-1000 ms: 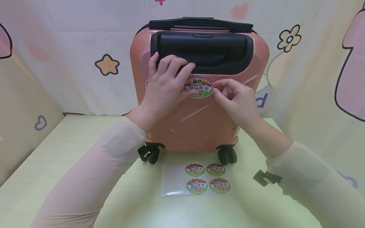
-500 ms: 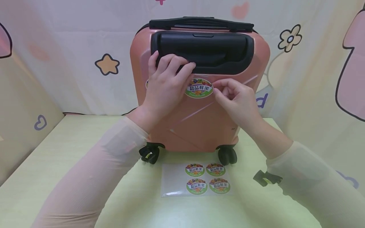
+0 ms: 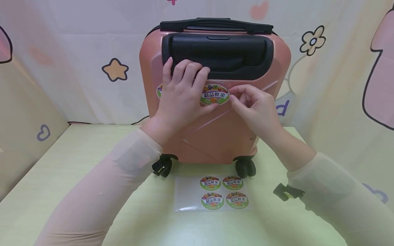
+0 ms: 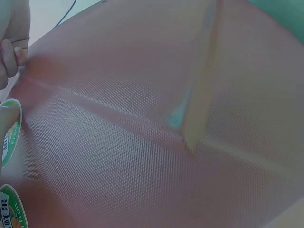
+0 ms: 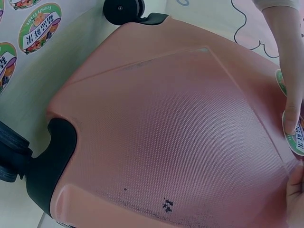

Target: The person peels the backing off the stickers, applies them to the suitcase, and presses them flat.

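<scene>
Pinching the oval sticker [image 3: 214,94] by its right edge in curled fingers of the right hand [image 3: 258,107], rested the left hand [image 3: 182,94], with fingers loosely spread, on the suitcase [image 3: 212,143]

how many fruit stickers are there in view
6. Four stickers in two rows on the sheet; a central sticker on the suitcase, and a mostly covered sticker farther left. Others may be hidden.

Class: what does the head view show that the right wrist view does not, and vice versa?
Head only: the black top carry handle and an orange star print.
Right wrist only: fine dotted texture on the pink suitcase.
Both: that suitcase, its black caster wheels, two fruit stickers on it, the sticker sheet, left hand and right hand.
</scene>
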`<state>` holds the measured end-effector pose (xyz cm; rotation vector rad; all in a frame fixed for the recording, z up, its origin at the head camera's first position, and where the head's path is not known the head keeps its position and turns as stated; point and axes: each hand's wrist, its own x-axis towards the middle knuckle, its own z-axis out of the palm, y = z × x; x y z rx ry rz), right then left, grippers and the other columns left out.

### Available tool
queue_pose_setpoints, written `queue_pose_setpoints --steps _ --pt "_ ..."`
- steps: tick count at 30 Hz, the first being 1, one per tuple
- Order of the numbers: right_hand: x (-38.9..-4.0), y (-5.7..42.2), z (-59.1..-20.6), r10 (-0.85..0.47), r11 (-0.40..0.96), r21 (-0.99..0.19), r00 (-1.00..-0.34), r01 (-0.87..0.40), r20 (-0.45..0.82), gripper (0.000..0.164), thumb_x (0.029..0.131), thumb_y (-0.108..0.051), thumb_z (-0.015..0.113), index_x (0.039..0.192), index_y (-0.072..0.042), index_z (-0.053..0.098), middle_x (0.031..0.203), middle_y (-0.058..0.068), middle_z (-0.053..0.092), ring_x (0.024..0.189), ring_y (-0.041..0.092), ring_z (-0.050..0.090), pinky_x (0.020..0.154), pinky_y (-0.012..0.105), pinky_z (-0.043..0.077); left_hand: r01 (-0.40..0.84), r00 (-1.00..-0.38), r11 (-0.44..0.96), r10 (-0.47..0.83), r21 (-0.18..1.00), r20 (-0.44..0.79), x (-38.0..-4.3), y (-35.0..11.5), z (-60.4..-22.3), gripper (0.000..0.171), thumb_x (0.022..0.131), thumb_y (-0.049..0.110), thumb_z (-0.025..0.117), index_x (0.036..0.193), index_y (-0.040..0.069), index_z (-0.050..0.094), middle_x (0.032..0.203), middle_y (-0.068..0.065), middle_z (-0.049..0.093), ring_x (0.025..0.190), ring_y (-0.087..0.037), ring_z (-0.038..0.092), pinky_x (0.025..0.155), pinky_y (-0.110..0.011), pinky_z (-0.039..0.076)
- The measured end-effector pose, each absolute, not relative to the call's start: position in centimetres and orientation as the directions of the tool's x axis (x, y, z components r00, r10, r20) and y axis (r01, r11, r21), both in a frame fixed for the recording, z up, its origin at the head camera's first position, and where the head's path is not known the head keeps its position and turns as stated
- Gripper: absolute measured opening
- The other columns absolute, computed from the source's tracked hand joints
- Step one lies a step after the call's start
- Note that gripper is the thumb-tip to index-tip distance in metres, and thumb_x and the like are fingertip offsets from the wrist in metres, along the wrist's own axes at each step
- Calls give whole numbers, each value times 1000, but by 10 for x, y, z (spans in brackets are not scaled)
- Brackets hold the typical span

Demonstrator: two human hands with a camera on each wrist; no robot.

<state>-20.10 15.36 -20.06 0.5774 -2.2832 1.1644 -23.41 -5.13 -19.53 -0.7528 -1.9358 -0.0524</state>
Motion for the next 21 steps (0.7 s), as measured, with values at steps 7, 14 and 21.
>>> queue_pose_setpoints --steps 7,14,21 --pt "-202 154 -201 -140 544 -607 -776 -579 615 23 88 -17 65 108 -5 66 63 7 48 56 17 44 50 22 35 504 -291 814 475 -289 830 -233 -49 -196 73 78 59 58 124 4 46 118 -15 46 117 -32 34 107 -53 10" --pt "-201 154 -200 -146 539 -605 -773 -585 617 23 88 -17 65 107 -5 66 63 8 47 56 17 44 50 22 35 507 -272 818 451 -271 850 -232 -48 -194 57 83 50 54 119 5 50 114 -14 48 114 -31 36 106 -52 13" --pt "-201 154 -201 -146 548 -601 -774 -582 616 21 89 -17 64 106 -5 66 62 8 47 56 18 44 50 23 35 523 -244 816 421 -247 873 -232 -46 -192 43 87 42 52 112 7 54 107 -11 51 109 -30 40 106 -50 15"
